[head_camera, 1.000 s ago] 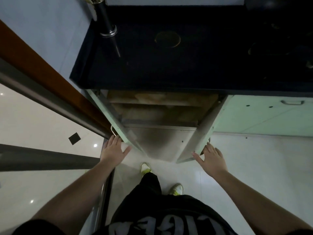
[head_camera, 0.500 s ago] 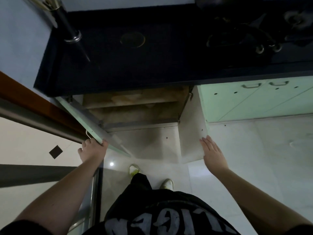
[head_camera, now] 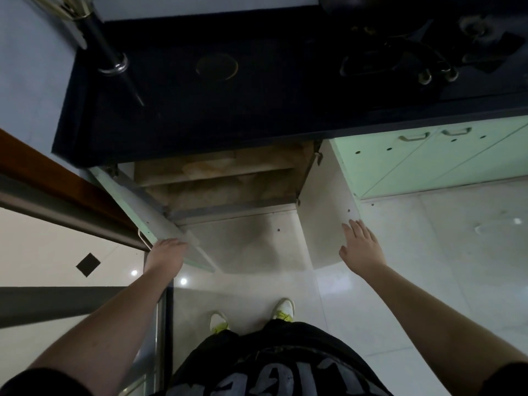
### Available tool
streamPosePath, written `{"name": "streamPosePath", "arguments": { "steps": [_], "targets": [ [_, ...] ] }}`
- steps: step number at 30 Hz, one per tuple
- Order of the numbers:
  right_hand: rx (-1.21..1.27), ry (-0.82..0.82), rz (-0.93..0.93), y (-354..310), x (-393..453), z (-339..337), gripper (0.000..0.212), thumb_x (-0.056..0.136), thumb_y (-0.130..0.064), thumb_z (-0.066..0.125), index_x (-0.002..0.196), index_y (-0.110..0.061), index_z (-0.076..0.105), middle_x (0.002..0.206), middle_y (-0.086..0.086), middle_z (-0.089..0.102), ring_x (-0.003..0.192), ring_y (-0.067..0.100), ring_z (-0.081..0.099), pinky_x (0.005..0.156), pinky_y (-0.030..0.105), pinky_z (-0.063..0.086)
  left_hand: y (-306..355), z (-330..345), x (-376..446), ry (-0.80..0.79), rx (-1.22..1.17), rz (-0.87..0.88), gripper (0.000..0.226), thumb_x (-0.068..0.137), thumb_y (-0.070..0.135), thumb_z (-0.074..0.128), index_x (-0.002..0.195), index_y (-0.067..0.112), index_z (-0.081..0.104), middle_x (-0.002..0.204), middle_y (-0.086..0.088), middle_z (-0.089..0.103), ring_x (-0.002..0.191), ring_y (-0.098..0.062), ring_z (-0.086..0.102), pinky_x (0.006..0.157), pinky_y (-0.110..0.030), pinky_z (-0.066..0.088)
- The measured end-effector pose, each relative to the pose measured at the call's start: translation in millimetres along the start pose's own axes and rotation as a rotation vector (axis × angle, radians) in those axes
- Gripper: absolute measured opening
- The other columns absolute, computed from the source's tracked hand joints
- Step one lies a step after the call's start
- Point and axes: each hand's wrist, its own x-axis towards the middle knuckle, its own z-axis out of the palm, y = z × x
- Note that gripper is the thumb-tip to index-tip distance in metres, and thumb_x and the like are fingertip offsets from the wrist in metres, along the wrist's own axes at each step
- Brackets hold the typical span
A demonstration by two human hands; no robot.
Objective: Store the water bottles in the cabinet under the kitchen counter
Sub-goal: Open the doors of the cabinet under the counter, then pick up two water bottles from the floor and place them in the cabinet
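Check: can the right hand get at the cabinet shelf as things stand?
Probably yes. Both doors stand swung open, the right hand lies flat on the right door, and nothing shows between it and the shelf.

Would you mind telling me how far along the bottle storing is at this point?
Done: both cabinet doors stand open, showing bare shelves. In hand: the left hand grips the left door's edge; the right hand lies flat against the right door. Left: everything with the bottles; none are in view.
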Motion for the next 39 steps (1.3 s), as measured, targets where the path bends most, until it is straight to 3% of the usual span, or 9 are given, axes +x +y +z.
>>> {"name": "streamPosePath", "arguments": {
  "steps": [5,9,12,20,24,29,39],
  "targets": [
    [-0.004,0.018,-0.047,-59,-2,-14,0.061,0.092,-0.029,0.044,0.148,-0.016,0.023,0.156,0.008,0.024,0.145,0.024,0.018,0.117,0.039,0.016,-29,18,-35,0.084,-0.060,0.017,0.036,0.095,0.028,0.042,0.123,0.015,0.061,0.127,-0.007,0.062,0.116,-0.024,0.055,0.103,-0.034,0.033],
    [0.025,0.001,-0.103,-119,-4,-17,0.057,0.095,-0.031,0.042,0.147,-0.017,0.025,0.156,0.006,0.026,0.144,0.024,0.022,0.115,0.041,0.022,-61,41,-68,0.012,0.103,0.002,0.049,0.098,0.042,0.033,0.136,0.017,0.051,0.145,-0.011,0.047,0.130,-0.026,0.045,0.112,-0.038,0.026],
    [0.051,-0.048,-0.162,-162,-5,-15,0.055,0.096,-0.033,0.042,0.147,-0.018,0.027,0.154,0.006,0.029,0.140,0.024,0.029,0.112,0.041,0.028,-90,54,-88,0.034,0.086,-0.029,0.054,0.096,0.043,0.033,0.134,0.015,0.057,0.145,-0.014,0.049,0.128,-0.030,0.049,0.111,-0.041,0.024],
    [0.102,-0.120,-0.222,-241,-12,-7,0.054,0.097,-0.035,0.040,0.147,-0.019,0.030,0.153,0.004,0.031,0.136,0.024,0.035,0.110,0.039,0.032,-160,59,-106,-0.026,0.003,-0.149,0.047,0.086,0.039,0.055,0.125,0.014,0.064,0.138,-0.014,0.057,0.124,-0.033,0.054,0.107,-0.042,0.039],
    [0.169,-0.138,-0.174,-254,-19,-11,0.050,0.098,-0.036,0.038,0.144,-0.019,0.035,0.147,0.004,0.040,0.126,0.025,0.048,0.102,0.038,0.040,-174,56,-99,-0.134,-0.074,-0.242,0.050,0.090,0.041,0.048,0.132,0.016,0.051,0.142,-0.009,0.047,0.131,-0.031,0.043,0.108,-0.042,0.036],
    [0.231,-0.107,-0.096,-241,-35,-23,0.047,0.098,-0.036,0.040,0.142,-0.020,0.040,0.143,0.005,0.045,0.120,0.025,0.052,0.099,0.038,0.044,-143,22,-67,-0.243,-0.224,-0.236,0.046,0.095,0.040,0.038,0.134,0.016,0.043,0.129,-0.011,0.051,0.116,-0.033,0.052,0.095,-0.045,0.044],
    [0.318,0.001,0.135,-151,-82,-33,0.043,0.097,-0.043,0.041,0.135,-0.023,0.047,0.130,0.002,0.056,0.106,0.026,0.060,0.085,0.035,0.047,23,-87,-27,-0.001,-0.193,0.252,0.047,0.100,0.038,0.038,0.145,0.024,0.039,0.141,-0.007,0.051,0.119,-0.028,0.056,0.094,-0.041,0.049]
  ]
}}
